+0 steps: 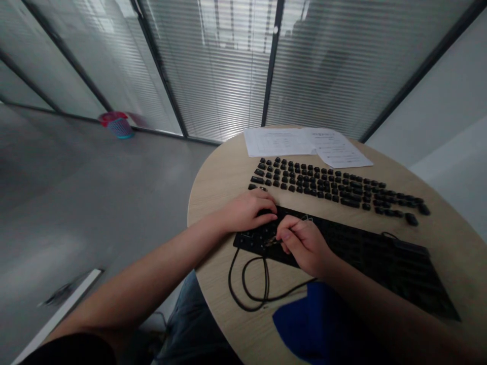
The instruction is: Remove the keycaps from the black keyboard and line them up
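Note:
A black keyboard base (342,243) lies at a slant on the round wooden table, its keycaps off at least over much of its left end. My left hand (251,210) grips that left end, fingers curled over the far edge and thumb on top. In my right hand (304,241) is a thin tool, pinched between thumb and fingers, with its dark tip (271,242) down at the base near my left thumb. A wire-like end of the tool (306,218) sticks out behind the knuckles; its exact kind is unclear.
Loose black keycaps (315,182) lie in rows beyond the base. Printed papers (281,142) are at the table's far edge. A looped black cable (247,299) and a blue cloth-like item (300,319) lie nearer me. A blue-and-red wastebasket (120,126) stands by the glass wall.

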